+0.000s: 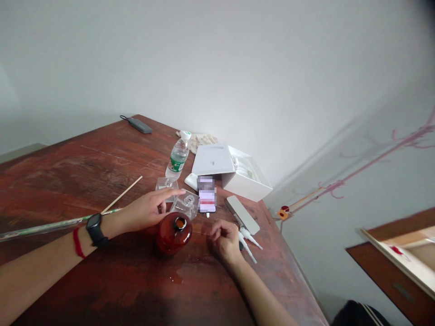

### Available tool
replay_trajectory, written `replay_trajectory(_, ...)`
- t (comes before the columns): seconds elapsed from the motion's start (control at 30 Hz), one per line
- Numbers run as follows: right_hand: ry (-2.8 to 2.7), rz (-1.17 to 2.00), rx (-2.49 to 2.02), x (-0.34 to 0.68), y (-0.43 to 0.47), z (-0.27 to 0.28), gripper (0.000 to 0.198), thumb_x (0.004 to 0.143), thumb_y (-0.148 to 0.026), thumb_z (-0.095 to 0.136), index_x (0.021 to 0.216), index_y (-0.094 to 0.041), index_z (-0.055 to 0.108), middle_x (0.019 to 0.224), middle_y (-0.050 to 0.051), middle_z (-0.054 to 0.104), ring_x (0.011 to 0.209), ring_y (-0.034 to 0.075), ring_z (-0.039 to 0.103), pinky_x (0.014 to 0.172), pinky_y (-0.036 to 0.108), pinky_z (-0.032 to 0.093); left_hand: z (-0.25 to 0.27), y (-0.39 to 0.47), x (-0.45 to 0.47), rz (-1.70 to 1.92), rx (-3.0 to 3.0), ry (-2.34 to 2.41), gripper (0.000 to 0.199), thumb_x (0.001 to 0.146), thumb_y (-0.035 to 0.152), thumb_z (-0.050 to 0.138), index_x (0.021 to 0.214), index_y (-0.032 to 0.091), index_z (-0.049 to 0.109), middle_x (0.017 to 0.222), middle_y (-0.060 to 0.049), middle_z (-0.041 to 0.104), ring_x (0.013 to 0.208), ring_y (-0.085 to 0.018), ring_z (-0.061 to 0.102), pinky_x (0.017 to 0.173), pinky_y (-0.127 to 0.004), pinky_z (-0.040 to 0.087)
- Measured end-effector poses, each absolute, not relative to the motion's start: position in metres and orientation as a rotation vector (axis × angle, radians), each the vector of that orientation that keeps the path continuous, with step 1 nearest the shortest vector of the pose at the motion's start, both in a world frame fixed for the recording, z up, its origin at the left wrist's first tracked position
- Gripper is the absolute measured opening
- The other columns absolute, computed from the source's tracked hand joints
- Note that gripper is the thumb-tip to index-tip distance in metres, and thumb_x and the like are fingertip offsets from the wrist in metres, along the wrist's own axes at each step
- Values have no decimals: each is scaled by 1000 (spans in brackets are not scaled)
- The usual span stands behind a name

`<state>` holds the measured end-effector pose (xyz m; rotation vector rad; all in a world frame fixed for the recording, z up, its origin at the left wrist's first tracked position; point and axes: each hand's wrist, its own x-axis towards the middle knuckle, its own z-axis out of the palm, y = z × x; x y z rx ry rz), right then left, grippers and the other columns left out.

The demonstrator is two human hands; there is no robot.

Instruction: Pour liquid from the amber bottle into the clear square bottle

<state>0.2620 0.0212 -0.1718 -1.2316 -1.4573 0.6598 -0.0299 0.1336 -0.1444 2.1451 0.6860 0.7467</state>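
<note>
My left hand [149, 209], with a black watch and a red string on the wrist, lies flat on the wooden table [84, 158], fingers stretched toward a clear glass piece [185, 203]. Just in front of it stands an open amber glass bottle [173, 234]. My right hand [226, 239] rests on the table to the right of the bottle, fingers curled loosely, holding nothing I can see. Two white dropper tips [249, 240] lie right beside it.
A phone [206, 194], a flat white case [242, 214], an open white box [234, 170], a water bottle [177, 156], a small clear glass [166, 184], a thin wooden stick [123, 194], a long clear rod [41, 228] and a dark power bank [139, 124] lie around. A small wet spot [176, 278] marks the table. Its right edge drops off.
</note>
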Motion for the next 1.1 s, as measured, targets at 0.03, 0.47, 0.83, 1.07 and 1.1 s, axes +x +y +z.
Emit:
replay_trajectory(0.03,-1446,654,-1229,264,23,-173,22,55,-21,48,62,-24,69,44,-3,56,39,15,49,44,26,37,-145,134,-30,746,2147,681,64,94,40,73,153,20,60,87,-2,73,62,-16,64,63,-26,51)
replay_trajectory(0.47,-1478,523,-1344,255,25,-167,4,85,-25,73,87,-22,76,70,-4,58,64,15,52,64,28,44,-144,136,-33,701,2130,703,70,93,46,75,156,21,58,84,0,69,61,-15,62,61,-25,51)
replay_trajectory(0.83,-1419,651,-1315,263,33,-176,8,78,-19,58,74,-22,64,55,-9,39,52,11,33,52,24,25,-129,126,-37,648,2053,765,68,92,34,71,157,20,55,85,0,68,61,-13,58,53,-20,45)
replay_trajectory(1.07,-1394,612,-1210,269,34,-166,10,68,-16,51,63,-24,49,58,-6,49,57,12,42,57,24,30,-128,127,-38,646,2013,804,75,87,30,73,158,18,53,83,1,68,63,-14,62,58,-21,48)
replay_trajectory(1.1,-1396,587,-1201,271,33,-164,10,67,-16,50,62,-24,48,59,-6,50,58,12,43,58,24,31,-128,127,-38,650,2008,805,75,86,29,72,158,18,53,83,1,68,62,-14,62,59,-22,48)
